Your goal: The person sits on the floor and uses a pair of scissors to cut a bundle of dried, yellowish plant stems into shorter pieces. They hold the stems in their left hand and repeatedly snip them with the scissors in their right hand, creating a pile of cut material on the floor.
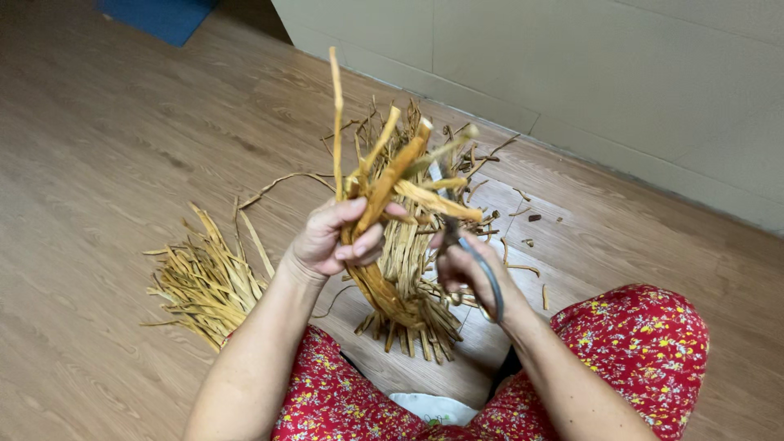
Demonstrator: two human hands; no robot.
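From my feed I look down on a wood-grain plank floor (pixel 106 139), pale brown and smooth, with a plain beige wall (pixel 572 65) running along the far side and a blue mat (pixel 159 16) just showing at the top left corner. A loose fan of flat, straw-yellow strips (pixel 204 282) lies on the floor to the left, well apart from the hands, and small dark offcuts (pixel 531 229) are scattered on the boards to the right. Directly behind the hands stands a larger heap of the same fibre strips (pixel 416 245), dry, stiff and ragged at the ends, and it blocks my view of the floor between the knees. My left hand (pixel 331 241) is closed around a bundle of strips (pixel 384 188), thumb and fingers pinching it so that the pieces stick upward and splay out in several directions; they are tan to orange-brown, ribbon-like, some curled or bent. The bundle is held in the air above the heap, near the centre of the view. My right hand (pixel 469 273) grips a pair of scissors (pixel 478 265) with grey handles, fingers curled through the loops; I cannot tell how far the blades are apart, since the strips hide them. Red floral trousers (pixel 645 343) cover both knees at the bottom.
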